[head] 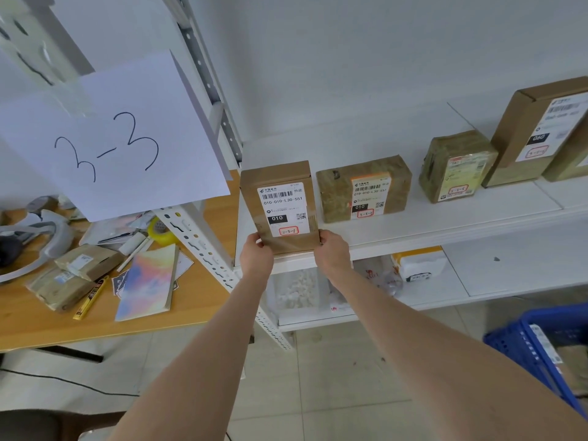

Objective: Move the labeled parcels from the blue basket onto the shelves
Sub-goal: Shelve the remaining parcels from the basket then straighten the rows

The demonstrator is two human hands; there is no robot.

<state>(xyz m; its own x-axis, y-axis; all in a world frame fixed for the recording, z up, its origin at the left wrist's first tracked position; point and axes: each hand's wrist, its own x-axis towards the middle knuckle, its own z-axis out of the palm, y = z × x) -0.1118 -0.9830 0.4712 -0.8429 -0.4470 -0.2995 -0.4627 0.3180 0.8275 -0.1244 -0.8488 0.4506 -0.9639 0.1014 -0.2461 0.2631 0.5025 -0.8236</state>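
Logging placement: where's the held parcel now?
Head view: held parcel at left end of the upper shelf, between shelf post and taped parcel; left hand and right hand grip its lower corners.

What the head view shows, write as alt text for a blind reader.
Left hand and right hand grip the bottom corners of a labelled cardboard parcel at the left end of the white shelf, beside other parcels. A paper sign reads 3-3; a blue basket sits lower right.

Parcel storeroom or pickup point. White slotted-steel shelving [445,224] against a plain wall [350,58]. Handwritten bay sign [121,138] reading "3-3". Row of brown parcels [362,192] with barcode shipping labels and red-boxed handwritten shelf codes. Blue basket [521,345] holding more. Wooden counter [47,329] with yellow tape roll [159,232] and loose packets [86,261].
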